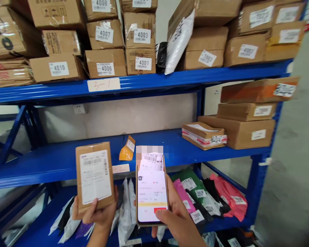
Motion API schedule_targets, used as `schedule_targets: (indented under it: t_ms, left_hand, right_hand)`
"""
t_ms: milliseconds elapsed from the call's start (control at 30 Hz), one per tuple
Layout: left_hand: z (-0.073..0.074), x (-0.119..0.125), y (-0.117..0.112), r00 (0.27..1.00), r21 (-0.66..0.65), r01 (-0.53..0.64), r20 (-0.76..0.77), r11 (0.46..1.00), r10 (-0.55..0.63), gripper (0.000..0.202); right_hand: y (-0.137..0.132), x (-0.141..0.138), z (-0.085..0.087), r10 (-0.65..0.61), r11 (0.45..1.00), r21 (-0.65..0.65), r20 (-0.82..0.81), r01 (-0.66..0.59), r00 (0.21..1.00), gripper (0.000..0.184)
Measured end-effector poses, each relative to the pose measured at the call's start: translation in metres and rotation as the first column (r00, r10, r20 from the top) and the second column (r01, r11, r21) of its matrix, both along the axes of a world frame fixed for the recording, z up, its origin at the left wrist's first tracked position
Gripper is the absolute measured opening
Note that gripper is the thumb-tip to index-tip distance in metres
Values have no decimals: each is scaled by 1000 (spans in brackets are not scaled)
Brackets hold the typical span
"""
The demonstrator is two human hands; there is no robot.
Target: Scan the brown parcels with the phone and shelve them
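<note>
My left hand (99,212) grips a small brown cardboard box (78,178) by its lower end, fingers wrapped around the bottom and sides. A white shipping label (95,176) with barcodes covers most of the side facing me. To the right, my right hand (176,214) holds a smartphone (151,192) upright, with the thumb on a red button low on the lit screen. The screen's upper part shows a barcode label, and a form fills the lower part. Behind the two hands, a small orange-and-brown packet (127,149) rests on the middle shelf.
Numbered cardboard boxes (105,63) fill the upper shelf, with a white bag (180,41) leaning over its edge. More boxes (243,128) are stacked at the right of the blue middle shelf (159,135). Below lie plastic mailer bags (230,195). A grey wall (293,154) stands at the right.
</note>
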State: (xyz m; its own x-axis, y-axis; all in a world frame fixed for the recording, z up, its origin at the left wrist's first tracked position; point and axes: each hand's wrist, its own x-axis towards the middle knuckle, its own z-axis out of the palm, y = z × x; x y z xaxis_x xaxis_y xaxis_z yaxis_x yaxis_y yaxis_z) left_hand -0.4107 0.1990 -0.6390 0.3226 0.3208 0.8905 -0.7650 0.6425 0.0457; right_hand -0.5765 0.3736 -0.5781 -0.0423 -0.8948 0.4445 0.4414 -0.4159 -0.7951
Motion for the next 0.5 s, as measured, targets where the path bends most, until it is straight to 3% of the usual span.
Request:
schedule_targets:
  t_ms: [67,200,333,500]
  left_hand:
    - [14,34,-5,994,-50,-99,40,994,101,82]
    - [28,77,-9,985,62,-166,-33,984,168,70]
    - [23,103,-22,985,24,-146,-85,989,147,57]
    - [7,147,-64,989,-10,-145,-13,989,145,61]
  right_hand:
    - [-14,8,-1,30,1000,3,17,-30,999,103]
    - [-44,35,-7,69,997,33,30,-70,997,111]
    - [-73,78,-15,60,989,129,104,-73,993,120]
    - [-116,138,-24,92,964,241,115,-117,989,118]
